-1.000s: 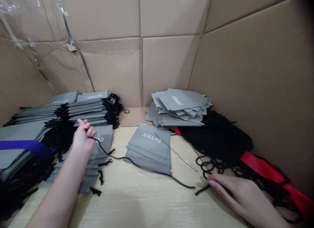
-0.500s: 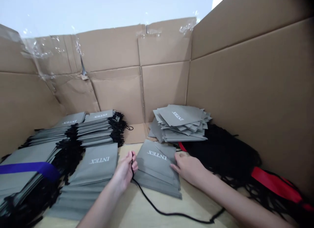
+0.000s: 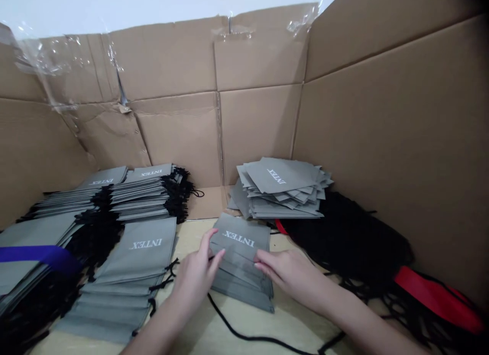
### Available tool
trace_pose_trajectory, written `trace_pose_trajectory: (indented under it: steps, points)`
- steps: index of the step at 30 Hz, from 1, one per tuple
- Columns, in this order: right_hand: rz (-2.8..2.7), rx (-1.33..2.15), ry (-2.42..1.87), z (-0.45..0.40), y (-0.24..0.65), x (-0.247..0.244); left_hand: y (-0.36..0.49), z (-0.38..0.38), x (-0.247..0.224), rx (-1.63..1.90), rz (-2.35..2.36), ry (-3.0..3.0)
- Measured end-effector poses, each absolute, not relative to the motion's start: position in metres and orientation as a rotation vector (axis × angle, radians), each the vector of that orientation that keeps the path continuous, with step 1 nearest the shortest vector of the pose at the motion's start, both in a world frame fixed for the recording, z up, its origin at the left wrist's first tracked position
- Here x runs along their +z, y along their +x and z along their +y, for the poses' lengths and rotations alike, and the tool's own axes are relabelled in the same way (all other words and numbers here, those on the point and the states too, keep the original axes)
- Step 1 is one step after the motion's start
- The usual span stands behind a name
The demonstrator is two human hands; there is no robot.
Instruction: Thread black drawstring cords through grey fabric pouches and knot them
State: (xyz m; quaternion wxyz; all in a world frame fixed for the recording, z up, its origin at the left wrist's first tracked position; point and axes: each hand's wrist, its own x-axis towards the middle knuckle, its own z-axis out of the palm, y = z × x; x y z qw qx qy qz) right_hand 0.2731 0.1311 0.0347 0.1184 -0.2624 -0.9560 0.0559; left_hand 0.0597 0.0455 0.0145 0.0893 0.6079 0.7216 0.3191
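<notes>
Stack of grey drawstring bags (image 3: 240,263), printed INTEX, sits fanned and slightly uneven on the pale wooden counter (image 3: 290,319). Left hand (image 3: 194,276): grip spread against the stack's left edge. Right hand (image 3: 290,273): grip pressed together at the right edge; any pinch cannot be confirmed. Black cord (image 3: 248,338) lies in front.

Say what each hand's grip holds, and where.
Left hand and right hand touch the sides of stacked grey fabric INTEX drawstring bags; whether either grip holds them cannot be told.
</notes>
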Motion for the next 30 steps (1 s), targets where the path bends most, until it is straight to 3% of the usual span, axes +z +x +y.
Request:
trace_pose_trajectory:
  steps: [3,8,16,30]
  points:
    - [-2.779,-0.035,-0.664,0.131,0.273,0.036,0.037,0.047,0.022,0.713,2.238,2.022]
    - [-2.801,-0.141,-0.588,0.134,0.274,0.038,0.020,0.047,0.028,0.556,2.092,2.118]
    - [-2.861,-0.361,-0.525,0.138,0.275,0.026,0.022,0.046,0.028,0.265,2.244,2.214]
    - [-2.695,-0.402,-0.480,0.138,0.270,0.011,0.031,0.052,0.005,0.854,1.879,2.013]
